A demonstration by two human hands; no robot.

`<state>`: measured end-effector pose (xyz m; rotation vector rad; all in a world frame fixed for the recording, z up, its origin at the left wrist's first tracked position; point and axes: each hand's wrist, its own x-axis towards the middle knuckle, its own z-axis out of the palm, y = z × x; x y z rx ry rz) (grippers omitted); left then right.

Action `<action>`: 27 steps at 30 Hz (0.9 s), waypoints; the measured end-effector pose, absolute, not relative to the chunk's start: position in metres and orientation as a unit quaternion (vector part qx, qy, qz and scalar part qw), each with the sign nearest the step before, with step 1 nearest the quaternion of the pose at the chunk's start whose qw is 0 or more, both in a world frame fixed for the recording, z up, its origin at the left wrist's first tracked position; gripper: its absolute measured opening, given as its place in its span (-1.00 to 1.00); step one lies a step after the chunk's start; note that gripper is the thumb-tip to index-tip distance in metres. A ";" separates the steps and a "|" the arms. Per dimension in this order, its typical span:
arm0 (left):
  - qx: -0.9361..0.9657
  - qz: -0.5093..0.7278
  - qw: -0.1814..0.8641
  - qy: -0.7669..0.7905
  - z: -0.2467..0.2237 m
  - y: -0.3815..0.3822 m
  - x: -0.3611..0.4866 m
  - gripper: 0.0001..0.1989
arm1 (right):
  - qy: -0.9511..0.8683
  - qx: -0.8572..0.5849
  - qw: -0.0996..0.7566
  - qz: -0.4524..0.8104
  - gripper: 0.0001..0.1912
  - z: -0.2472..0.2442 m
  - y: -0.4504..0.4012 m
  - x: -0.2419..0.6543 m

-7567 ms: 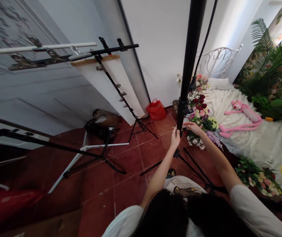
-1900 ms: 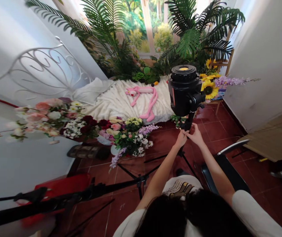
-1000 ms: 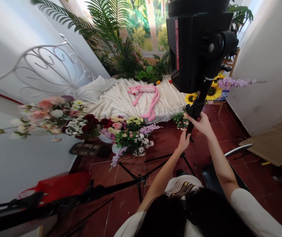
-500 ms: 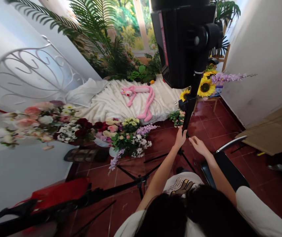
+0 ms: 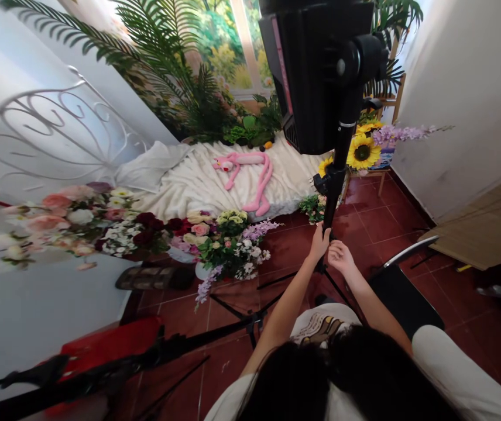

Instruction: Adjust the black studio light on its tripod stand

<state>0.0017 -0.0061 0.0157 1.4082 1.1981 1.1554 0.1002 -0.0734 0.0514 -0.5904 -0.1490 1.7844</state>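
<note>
My left hand (image 5: pixel 319 242) is wrapped round the black pole of an upright light stand (image 5: pixel 332 206). Just right of the pole, my right hand (image 5: pixel 339 255) has its fingers curled in close to the stand; a small part may be inside them, but I cannot make it out. On top of the pole sits a large black studio light (image 5: pixel 321 76), tilted on a bracket. A clamp collar (image 5: pixel 328 182) with a knob shows on the pole above my hands. The stand's thin legs spread over the floor below.
A second black stand (image 5: pixel 189 345) slants across the lower left by a red bag (image 5: pixel 110 351). Flowers (image 5: pixel 228 245) edge a bed with a cream blanket (image 5: pixel 180 181) and a pink plush toy (image 5: pixel 250 159). A black chair (image 5: pixel 404 298) is close on my right; sunflowers (image 5: pixel 362 152) stand behind.
My right hand has turned, its fingers curling from a pinch beside the pole to a closed shape slightly lower. My left hand keeps its grip, and the view has shifted slightly.
</note>
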 end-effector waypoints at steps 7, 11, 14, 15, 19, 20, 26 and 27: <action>0.575 0.473 0.459 0.485 0.015 -0.006 0.002 -0.57 | 0.047 -0.234 0.587 0.774 -0.62 0.061 -0.077 0.099; 0.570 0.467 0.462 0.494 0.017 -0.006 0.003 -0.52 | 0.007 -0.254 0.588 0.768 -0.64 0.070 -0.080 0.094; 0.575 0.471 0.462 0.483 0.017 -0.009 0.000 -0.47 | -0.024 -0.258 0.591 0.764 -0.68 0.072 -0.085 0.091; 0.575 0.478 0.459 0.480 0.015 -0.012 -0.003 -0.46 | -0.025 -0.254 0.589 0.767 -0.70 0.071 -0.088 0.090; 0.542 0.481 0.476 0.497 -0.013 -0.041 -0.035 -0.39 | 0.007 -0.225 0.554 0.801 -0.76 0.066 -0.100 0.087; 0.527 0.467 0.492 0.512 -0.025 -0.054 -0.047 -0.37 | 0.016 -0.221 0.543 0.810 -0.76 0.065 -0.102 0.086; 0.376 0.405 0.510 0.659 -0.091 -0.159 -0.152 -0.33 | 0.065 -0.222 0.441 0.867 -0.70 0.059 -0.106 0.066; 0.357 0.403 0.485 0.689 -0.096 -0.177 -0.171 -0.34 | 0.078 -0.223 0.418 0.877 -0.70 0.059 -0.105 0.059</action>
